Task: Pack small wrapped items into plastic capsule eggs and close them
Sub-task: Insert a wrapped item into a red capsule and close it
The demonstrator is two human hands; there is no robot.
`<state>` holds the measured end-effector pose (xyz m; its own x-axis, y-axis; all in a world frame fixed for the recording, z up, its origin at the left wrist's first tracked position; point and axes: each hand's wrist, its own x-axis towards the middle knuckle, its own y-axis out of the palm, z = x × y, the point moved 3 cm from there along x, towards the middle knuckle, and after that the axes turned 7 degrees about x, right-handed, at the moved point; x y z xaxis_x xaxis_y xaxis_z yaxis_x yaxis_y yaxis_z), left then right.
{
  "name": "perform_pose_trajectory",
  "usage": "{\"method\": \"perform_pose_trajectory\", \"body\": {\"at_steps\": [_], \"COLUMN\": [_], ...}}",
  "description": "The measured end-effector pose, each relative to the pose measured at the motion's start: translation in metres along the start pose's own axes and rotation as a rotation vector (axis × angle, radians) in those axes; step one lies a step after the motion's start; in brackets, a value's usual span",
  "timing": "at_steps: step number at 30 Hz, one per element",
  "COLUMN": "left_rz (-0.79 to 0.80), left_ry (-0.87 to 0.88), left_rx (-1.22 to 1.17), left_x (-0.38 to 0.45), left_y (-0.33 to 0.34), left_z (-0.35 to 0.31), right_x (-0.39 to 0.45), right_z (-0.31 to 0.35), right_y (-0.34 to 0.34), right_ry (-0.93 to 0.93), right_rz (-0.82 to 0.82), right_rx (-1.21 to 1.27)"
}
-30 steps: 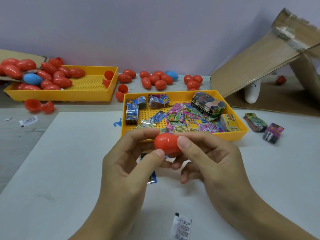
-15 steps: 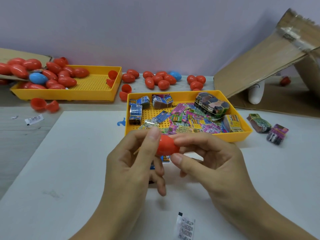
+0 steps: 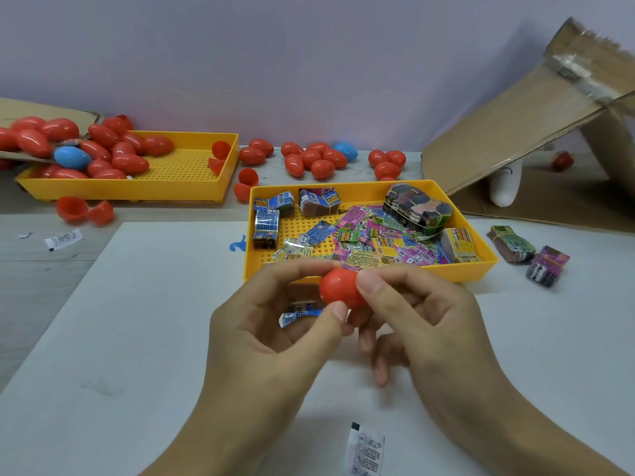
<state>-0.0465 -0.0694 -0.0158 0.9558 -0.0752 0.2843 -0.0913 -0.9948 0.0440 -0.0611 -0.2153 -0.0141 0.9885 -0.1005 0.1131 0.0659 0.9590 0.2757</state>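
A red capsule egg (image 3: pixel 338 286) is held above the white sheet, just in front of the near yellow tray (image 3: pixel 367 278). My left hand (image 3: pixel 275 324) pinches its left end between thumb and forefinger, and a small blue wrapped item (image 3: pixel 300 312) shows inside that palm. My right hand (image 3: pixel 419 324) grips the egg's right end with its fingertips. The near tray holds several colourful wrapped items (image 3: pixel 371 240) and banded bundles (image 3: pixel 417 207).
A second yellow tray (image 3: pixel 192 185) at the back left holds red eggs and one blue egg (image 3: pixel 72 157). More eggs (image 3: pixel 318 159) and loose red halves (image 3: pixel 80 211) lie along the wall. Two bundles (image 3: pixel 531 254) lie at right, a cardboard box (image 3: pixel 536 125) behind, a white sachet (image 3: pixel 366 450) near me.
Both hands have turned the egg between their fingertips. My left thumb moved from on top of the egg back to its lower left end.
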Motion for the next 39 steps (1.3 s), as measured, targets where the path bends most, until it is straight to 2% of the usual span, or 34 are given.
{"method": "perform_pose_trajectory", "body": {"at_steps": [13, 15, 17, 18, 20, 22, 26, 32, 39], "left_rz": [-0.020, -0.060, -0.103, -0.122, -0.149, -0.153, -0.140, -0.125, -0.040], "left_ry": [-0.082, -0.044, -0.019, -0.013, -0.005, 0.005, -0.002, -0.033, 0.079], "left_rx": [-0.017, -0.009, -0.026, -0.039, -0.043, -0.023, -0.036, -0.030, 0.047], "left_x": [0.004, 0.004, 0.004, 0.004, 0.003, 0.003, 0.003, 0.004, 0.003], "left_y": [-0.003, -0.004, -0.005, -0.005, -0.006, -0.006, -0.007, -0.007, -0.007], "left_z": [0.000, -0.002, -0.004, -0.004, -0.003, -0.003, 0.000, 0.003, 0.000], "right_x": [0.001, 0.002, 0.006, 0.009, 0.015, 0.018, 0.017, 0.019, 0.016], "right_z": [0.000, 0.008, 0.019, 0.021, 0.018, 0.010, 0.016, 0.022, 0.023], "right_y": [-0.002, -0.010, -0.019, -0.024, -0.030, -0.034, -0.033, -0.037, -0.034], "right_ry": [-0.148, -0.334, -0.531, -0.525, -0.318, -0.183, -0.425, -0.393, -0.467], "right_rz": [0.075, 0.011, -0.083, -0.110, -0.086, -0.018, -0.051, -0.150, -0.174], "right_rx": [-0.062, -0.320, -0.760, -0.951, -1.244, -1.349, -1.100, -0.642, -0.565]}}
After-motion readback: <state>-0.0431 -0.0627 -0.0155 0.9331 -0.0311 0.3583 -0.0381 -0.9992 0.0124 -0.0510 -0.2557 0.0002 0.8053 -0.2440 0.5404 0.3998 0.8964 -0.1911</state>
